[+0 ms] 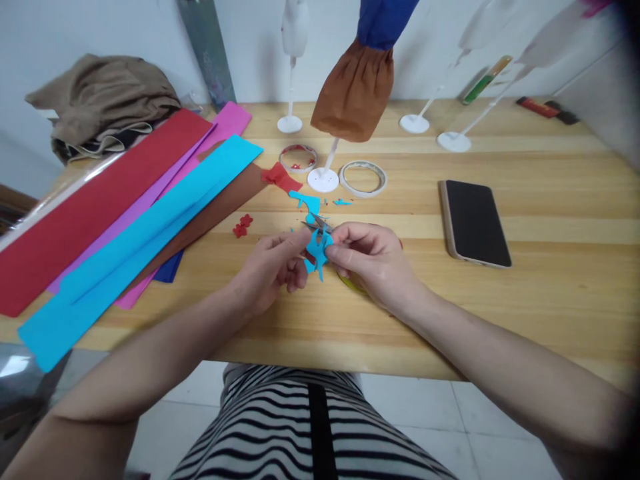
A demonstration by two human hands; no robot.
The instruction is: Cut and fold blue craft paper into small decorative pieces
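Observation:
Between my two hands is a small cut piece of bright blue paper with ragged, notched edges. The thumb and fingers of my left hand pinch its left side. Its right side is pinched in my right hand. Scissors show their metal blades just behind the piece. Part of a yellow loop, perhaps their handle, shows under my right hand; whether that hand touches it I cannot tell. Blue scraps lie just beyond the blades. Small red paper flowers rest left of my left hand.
Long strips of coloured paper spread over the left side, by a brown cloth. Behind my hands stand a roll of tape, a crumpled red scrap and a small form in a brown skirt. A phone lies right.

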